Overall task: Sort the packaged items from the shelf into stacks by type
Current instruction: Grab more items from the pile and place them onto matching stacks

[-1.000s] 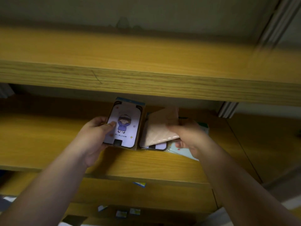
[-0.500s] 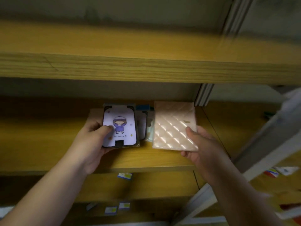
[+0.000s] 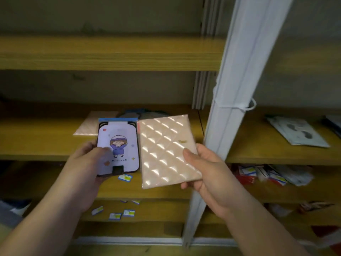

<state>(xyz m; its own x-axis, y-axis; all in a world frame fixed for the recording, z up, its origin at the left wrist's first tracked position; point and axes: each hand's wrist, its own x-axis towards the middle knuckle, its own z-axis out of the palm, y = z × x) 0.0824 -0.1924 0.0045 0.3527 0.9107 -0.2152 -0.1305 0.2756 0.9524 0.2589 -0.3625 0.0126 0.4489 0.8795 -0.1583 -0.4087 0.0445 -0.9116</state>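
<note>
The left hand [image 3: 86,159] gripped a cartoon-print package [image 3: 118,146] by its lower left edge, thumb lying across the front and fingers behind; the package stood upright above and to the right of that hand; the right hand [image 3: 206,169] clasped a quilted pink package [image 3: 166,150] at its lower right corner, thumb on the face, the package reaching up and to the left of that hand; the two packages were side by side, edges nearly touching; beyond the left hand, another pink package [image 3: 88,126] lay flat on the shelf [image 3: 36,137]; below both hands, small labelled packets [image 3: 115,216] lay scattered on a lower shelf.
</note>
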